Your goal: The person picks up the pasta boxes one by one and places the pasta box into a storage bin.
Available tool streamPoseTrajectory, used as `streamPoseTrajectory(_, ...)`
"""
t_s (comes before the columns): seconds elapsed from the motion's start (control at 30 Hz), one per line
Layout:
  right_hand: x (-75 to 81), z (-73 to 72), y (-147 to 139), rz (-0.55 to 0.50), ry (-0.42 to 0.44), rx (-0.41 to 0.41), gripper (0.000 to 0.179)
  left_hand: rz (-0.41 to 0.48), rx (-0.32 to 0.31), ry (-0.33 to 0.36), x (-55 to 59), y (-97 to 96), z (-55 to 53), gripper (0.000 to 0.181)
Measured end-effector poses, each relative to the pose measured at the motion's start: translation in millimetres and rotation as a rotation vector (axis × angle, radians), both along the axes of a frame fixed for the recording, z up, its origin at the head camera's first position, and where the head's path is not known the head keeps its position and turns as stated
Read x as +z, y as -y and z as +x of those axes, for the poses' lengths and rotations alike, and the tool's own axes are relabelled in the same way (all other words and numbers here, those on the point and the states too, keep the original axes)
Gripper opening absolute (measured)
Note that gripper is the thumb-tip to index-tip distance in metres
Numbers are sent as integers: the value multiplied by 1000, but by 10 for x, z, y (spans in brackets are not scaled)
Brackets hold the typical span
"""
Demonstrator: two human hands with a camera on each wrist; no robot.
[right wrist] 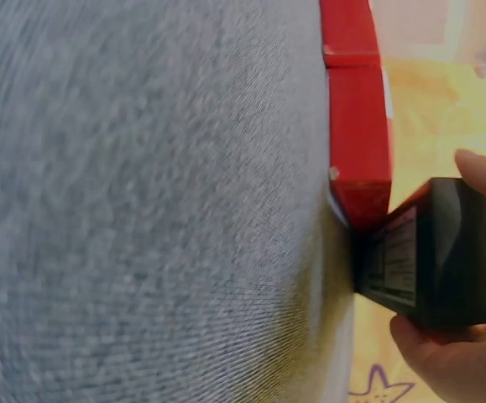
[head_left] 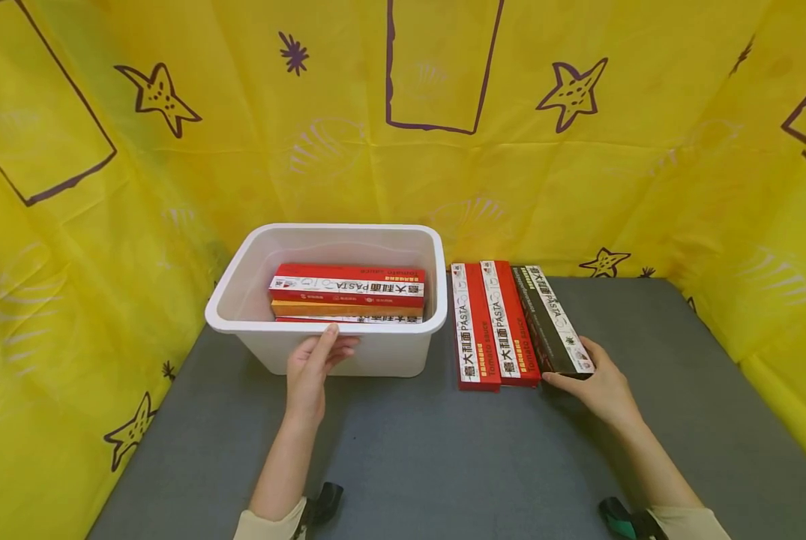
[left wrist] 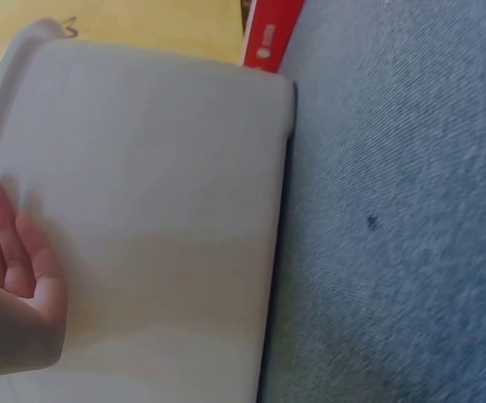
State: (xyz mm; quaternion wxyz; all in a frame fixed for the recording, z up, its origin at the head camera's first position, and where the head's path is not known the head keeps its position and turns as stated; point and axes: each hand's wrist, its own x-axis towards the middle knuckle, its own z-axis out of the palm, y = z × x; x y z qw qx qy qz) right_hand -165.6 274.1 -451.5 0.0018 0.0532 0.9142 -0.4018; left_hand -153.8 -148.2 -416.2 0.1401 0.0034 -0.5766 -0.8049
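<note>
My left hand (head_left: 310,369) holds the front rim of a white plastic bin (head_left: 382,328), thumb on the rim and fingers bent under it. Inside the bin several pasta boxes (head_left: 349,286) lie stacked, mostly red and white, one with an orange side. At the right, my right hand (head_left: 605,386) grips the near end of a black pasta box (head_left: 556,322) between thumb and fingers. In the right wrist view this black box (right wrist: 459,252) is tilted, its near end raised off the table. Left of it two red pasta boxes (head_left: 475,326) lie side by side.
A grey cloth-covered table (head_left: 429,457) lies under everything. Yellow patterned cloth (head_left: 349,90) hangs behind it and along both sides. The bin stands close to the back cloth, and the red boxes lie just right of it.
</note>
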Motion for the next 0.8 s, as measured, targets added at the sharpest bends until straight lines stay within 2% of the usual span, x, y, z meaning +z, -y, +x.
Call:
streamPoseTrajectory(0.37,121,85,81,-185,-50,-165,103,-90,29,35,41,47,-26,32)
streamPoseTrajectory(0.5,130,101,89,-194,-82,-206,97,-124,39,56,52,48,-32,36)
streamPoseTrajectory(0.63,143,116,100,-213,-89,-240,93,-128,41,65,54,49,-30,36)
streamPoseTrajectory(0.8,160,128,116,-299,-102,-285,88,-118,36,62,46,49,-26,36)
